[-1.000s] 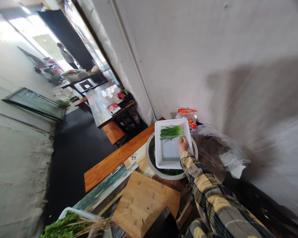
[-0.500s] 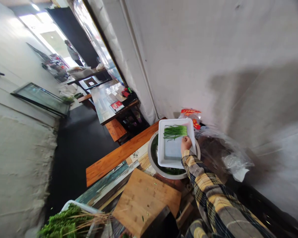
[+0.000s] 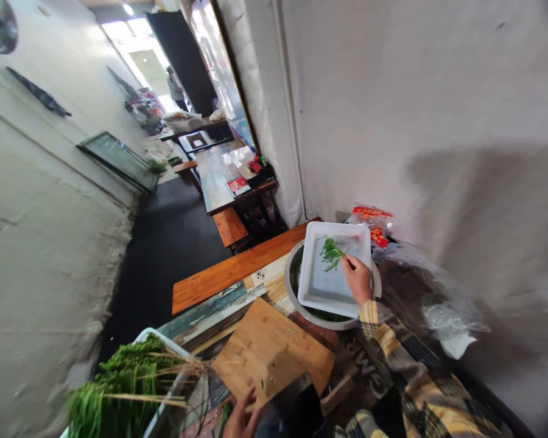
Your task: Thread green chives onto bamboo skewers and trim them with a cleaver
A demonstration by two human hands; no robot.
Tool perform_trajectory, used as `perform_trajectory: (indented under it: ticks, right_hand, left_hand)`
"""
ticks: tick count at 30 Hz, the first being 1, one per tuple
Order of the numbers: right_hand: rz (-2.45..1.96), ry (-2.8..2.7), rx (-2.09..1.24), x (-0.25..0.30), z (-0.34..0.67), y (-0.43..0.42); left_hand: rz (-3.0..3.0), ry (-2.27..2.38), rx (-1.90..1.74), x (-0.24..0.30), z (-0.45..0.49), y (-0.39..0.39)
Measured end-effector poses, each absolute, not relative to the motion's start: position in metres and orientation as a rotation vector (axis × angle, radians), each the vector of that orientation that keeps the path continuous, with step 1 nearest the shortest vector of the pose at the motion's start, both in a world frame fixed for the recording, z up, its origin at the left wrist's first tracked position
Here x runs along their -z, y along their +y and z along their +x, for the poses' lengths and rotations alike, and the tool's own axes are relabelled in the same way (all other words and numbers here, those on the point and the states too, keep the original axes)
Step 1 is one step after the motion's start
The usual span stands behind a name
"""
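My right hand (image 3: 357, 278) is closed on the ends of a small bunch of green chives (image 3: 331, 253), which fans out over the white plastic tray (image 3: 305, 286). That tray rests on top of a round metal basin (image 3: 294, 298) with greens and water partly showing beneath. At the bottom edge, my left hand (image 3: 243, 417) has its fingers apart beside the wooden cutting board (image 3: 265, 350). A bit of green (image 3: 226, 416) lies beside that hand. Small green scraps are scattered on the board, and a dark object (image 3: 296, 404) covers its near corner.
At lower left, a white container (image 3: 164, 338) is heaped with skewered leafy greens (image 3: 128, 377). An orange wooden bench (image 3: 237, 267) runs along the far side. Clear plastic bags (image 3: 442, 304) lie right of the basin, by the wall. Farther off are a table (image 3: 217, 182) and a person (image 3: 176, 88).
The chives lay flat across the tray under my right hand; now they are gripped at one end and turned toward me. My left hand has come into view at the bottom.
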State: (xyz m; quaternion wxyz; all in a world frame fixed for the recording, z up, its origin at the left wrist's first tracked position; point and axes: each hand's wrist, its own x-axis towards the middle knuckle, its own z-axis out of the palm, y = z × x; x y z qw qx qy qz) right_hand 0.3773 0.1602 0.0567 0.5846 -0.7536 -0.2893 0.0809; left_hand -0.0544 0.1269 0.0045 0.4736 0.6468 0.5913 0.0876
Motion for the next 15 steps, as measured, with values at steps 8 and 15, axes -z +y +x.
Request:
perform_trajectory:
  ticks: [8, 15]
  right_hand:
    - [-1.542, -1.516, -0.441, -0.124, 0.302, 0.129]
    - [-1.395, -1.717, -0.912, -0.111, 0.219, 0.149]
  left_hand:
    - [1.956, 1.212, -0.676, -0.087, -0.016, 0.203]
    - [1.583, 0.905, -0.554, -0.102, -0.013, 0.213]
